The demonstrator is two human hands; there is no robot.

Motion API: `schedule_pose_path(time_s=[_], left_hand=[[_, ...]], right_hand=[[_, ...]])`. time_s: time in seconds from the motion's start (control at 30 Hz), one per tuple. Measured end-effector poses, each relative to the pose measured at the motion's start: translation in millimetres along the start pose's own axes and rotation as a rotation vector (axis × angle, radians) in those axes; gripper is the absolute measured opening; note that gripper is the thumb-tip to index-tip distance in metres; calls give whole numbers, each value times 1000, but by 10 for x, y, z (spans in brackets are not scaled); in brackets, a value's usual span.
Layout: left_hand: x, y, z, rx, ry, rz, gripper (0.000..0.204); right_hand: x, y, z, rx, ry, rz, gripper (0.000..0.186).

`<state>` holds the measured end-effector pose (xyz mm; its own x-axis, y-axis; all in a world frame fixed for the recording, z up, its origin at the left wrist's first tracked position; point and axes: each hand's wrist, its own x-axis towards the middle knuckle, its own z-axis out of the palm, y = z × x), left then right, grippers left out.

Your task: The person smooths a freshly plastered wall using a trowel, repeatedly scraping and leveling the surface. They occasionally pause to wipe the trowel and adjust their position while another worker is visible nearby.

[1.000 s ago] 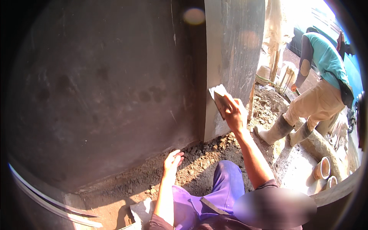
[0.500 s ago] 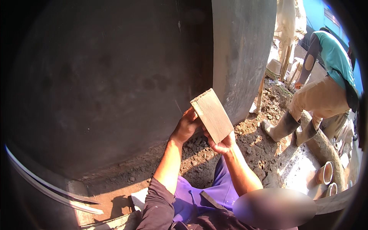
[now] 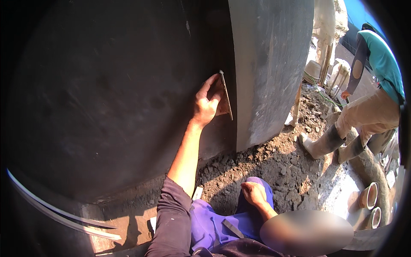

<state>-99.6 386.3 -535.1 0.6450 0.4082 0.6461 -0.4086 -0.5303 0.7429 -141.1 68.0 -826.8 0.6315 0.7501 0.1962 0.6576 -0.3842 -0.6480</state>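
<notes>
My left hand [image 3: 206, 103] is raised in front of the dark wall [image 3: 128, 85], closed on a flat rectangular plastering float [image 3: 227, 96]. The float is seen nearly edge-on and stands almost upright, beside the corner where the dark wall meets a lighter grey face [image 3: 272, 68]. Whether it touches the wall I cannot tell. My right hand [image 3: 255, 193] rests on my knee in purple trousers, fingers curled in, with nothing visible in it.
To the right a person [image 3: 379, 77] in a teal top and rubber boots bends over. Rubble and soil [image 3: 287, 167] lie along the wall's foot. Two buckets [image 3: 368, 195] are at lower right, and pale strips [image 3: 64, 218] at lower left. A pole [image 3: 297, 105] leans by the grey face.
The float has gone from both hands to my left hand alone, moved up against the wall area and turned edge-on. My right hand has let go and dropped to my knee.
</notes>
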Motion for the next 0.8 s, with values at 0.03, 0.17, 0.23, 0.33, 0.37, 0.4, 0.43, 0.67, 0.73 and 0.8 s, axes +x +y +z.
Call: schedule_pose_path(time_s=[0.03, 0.17, 0.23, 0.33, 0.37, 0.4, 0.43, 0.67, 0.73, 0.8], left_hand=[[66, -48, -26, 29, 2, 50, 54], [240, 119, 81, 213, 9, 154, 49], [258, 138, 106, 132, 52, 110, 47], [164, 213, 133, 15, 66, -18, 46], [87, 193, 123, -18, 76, -72, 46], [35, 169, 117, -52, 86, -126, 46], [8, 140, 122, -83, 79, -170, 46], [77, 377, 160, -147, 29, -376, 48], [107, 406, 166, -166, 24, -431, 48], [135, 438, 183, -166, 18, -451, 48]], right_hand=[[-1, -30, 12, 0, -7, 38, 13], [36, -39, -33, -1, 7, 125, 19], [45, -43, -30, 19, 44, 122, 19], [55, -75, -111, -10, 7, 142, 20], [53, -57, -107, -16, 21, 145, 20], [53, -29, -101, -23, 35, 149, 20], [45, -4, -100, -31, 47, 154, 20], [11, 62, -87, -68, 45, 130, 18], [2, 93, -78, -68, 62, 114, 17], [-9, 98, -75, -31, 87, 100, 17]])
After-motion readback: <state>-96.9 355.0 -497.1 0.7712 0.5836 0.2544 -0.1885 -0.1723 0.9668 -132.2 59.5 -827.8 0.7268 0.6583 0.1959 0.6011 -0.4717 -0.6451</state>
